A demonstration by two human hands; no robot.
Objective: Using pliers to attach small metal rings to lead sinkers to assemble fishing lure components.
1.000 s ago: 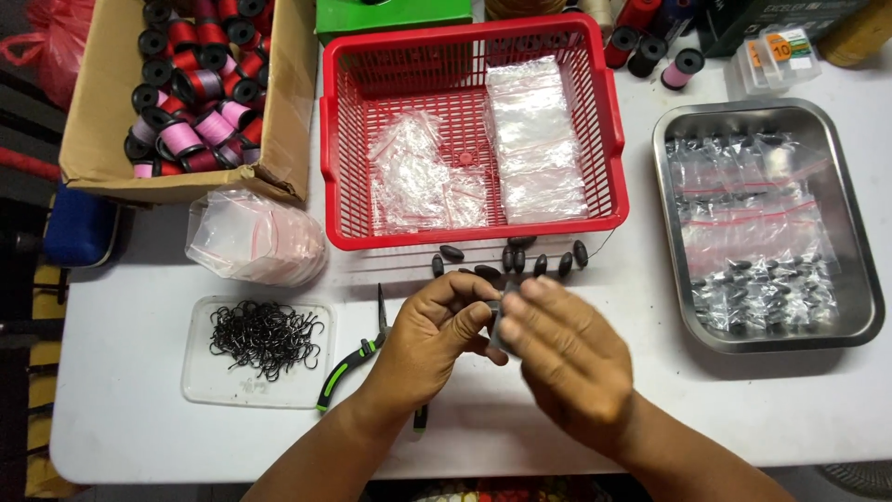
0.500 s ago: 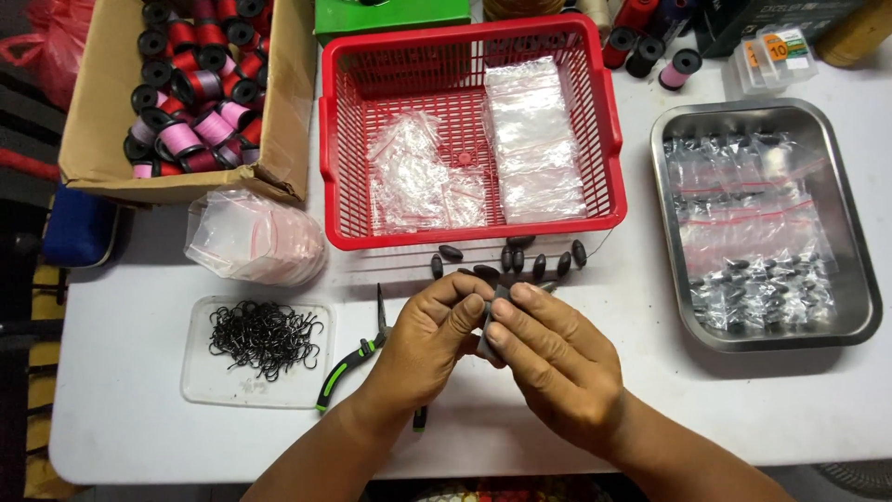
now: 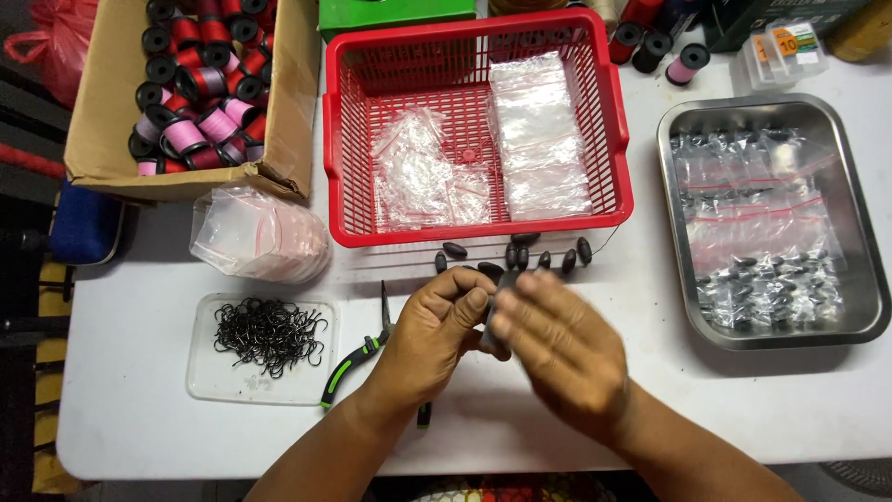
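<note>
My left hand [image 3: 437, 330] and my right hand [image 3: 557, 349] meet above the white table [image 3: 139, 428], just in front of the red basket [image 3: 613, 139]. Between their fingers sits a small dark object [image 3: 497, 297], mostly hidden; the left hand's fingers pinch it and the blurred right hand covers it from the right. Several small black oval weights [image 3: 520, 256] lie in a row on the table just beyond the hands. Green-handled pliers [image 3: 358, 358] lie partly under my left wrist.
The red basket holds small clear bags [image 3: 539, 139]. A steel tray [image 3: 859, 242] at the right holds filled bags. A clear lid with black hooks [image 3: 265, 335], a pile of bags [image 3: 260, 232] and a cardboard box of thread spools [image 3: 186, 84] stand at the left.
My right hand has slid forward and left over the small object, now blurred with motion. The left hand stays in nearly the same place.
</note>
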